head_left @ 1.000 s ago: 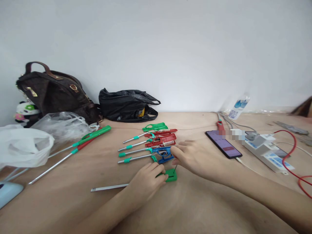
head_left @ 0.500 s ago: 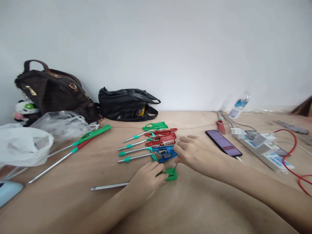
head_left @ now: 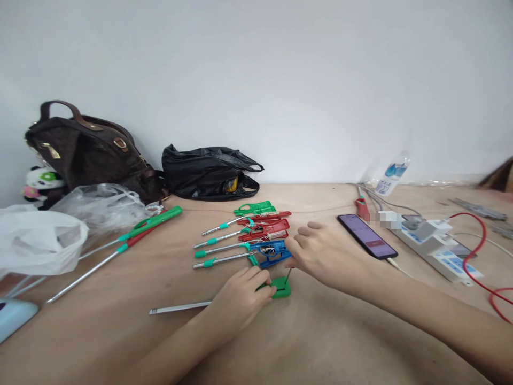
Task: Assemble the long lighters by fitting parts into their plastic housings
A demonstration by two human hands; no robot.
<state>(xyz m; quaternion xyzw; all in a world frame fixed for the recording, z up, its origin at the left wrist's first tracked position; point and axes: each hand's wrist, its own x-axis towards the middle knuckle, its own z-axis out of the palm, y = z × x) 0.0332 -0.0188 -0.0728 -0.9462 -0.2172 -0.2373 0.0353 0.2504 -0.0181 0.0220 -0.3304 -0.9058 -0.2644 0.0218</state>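
Note:
My left hand (head_left: 240,299) lies on the table with its fingers closed on a green plastic handle piece (head_left: 282,287), from which a metal rod (head_left: 180,308) sticks out to the left. Just right of it, my right hand (head_left: 320,254) pinches a thin dark pin (head_left: 287,275) that stands in the green piece. Its fingertips also sit beside a blue handle (head_left: 272,252). Beyond the hands lies a row of red, green and blue handled tools (head_left: 260,227) with metal shafts.
A brown handbag (head_left: 88,149) and a black plastic bag (head_left: 210,172) stand by the wall. Clear and white plastic bags (head_left: 40,240) and two long green-handled rods (head_left: 132,235) lie at left. A phone (head_left: 366,236), power strip (head_left: 441,251), red cable (head_left: 481,256) and bottle (head_left: 393,174) are at right.
My right hand has shifted slightly toward the blue handle and the pin. The left hand has stayed on the green piece.

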